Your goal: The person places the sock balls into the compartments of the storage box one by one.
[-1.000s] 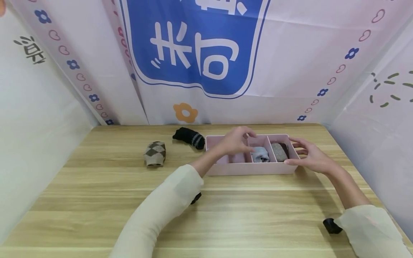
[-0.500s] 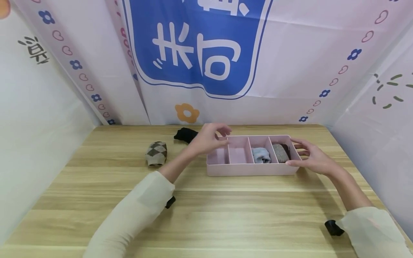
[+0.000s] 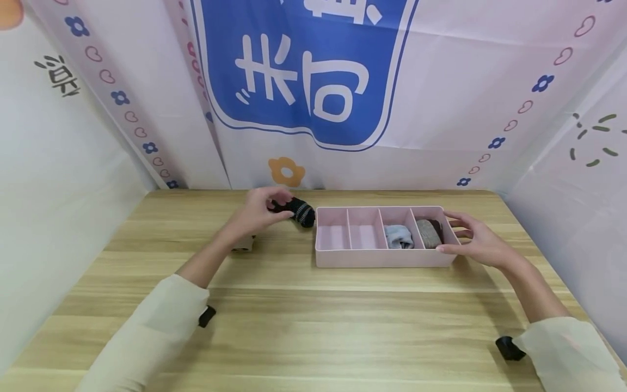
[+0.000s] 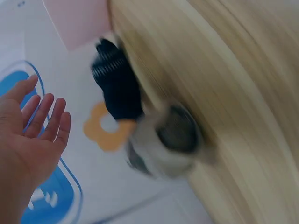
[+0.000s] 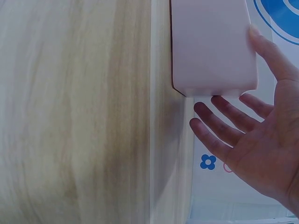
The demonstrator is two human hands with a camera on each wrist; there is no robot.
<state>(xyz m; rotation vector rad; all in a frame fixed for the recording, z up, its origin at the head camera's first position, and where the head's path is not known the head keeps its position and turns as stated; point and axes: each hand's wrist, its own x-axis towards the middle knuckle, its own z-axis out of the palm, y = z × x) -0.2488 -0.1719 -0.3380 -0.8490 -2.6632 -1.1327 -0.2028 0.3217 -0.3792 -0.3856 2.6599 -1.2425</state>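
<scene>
My left hand is over the left part of the table with its fingers loosely spread, holding nothing. Partly hidden beneath it in the head view is a rolled beige-and-brown argyle sock. A rolled black sock with pale stripes lies just beyond its fingertips. My right hand rests at the right end of a pink divided box, thumb on the rim and fingers extended along the end wall. Inside the box, a light blue sock and a grey-brown sock fill the two right compartments.
The two left compartments of the box show bare pink floors. A wooden table carries everything. Behind it hangs a printed cloth, and white side walls stand at left and right. A black band piece sits at the right sleeve.
My left hand has moved left from above the light blue sock, past the bare compartments, to above the argyle sock. My right hand stays at the box's end.
</scene>
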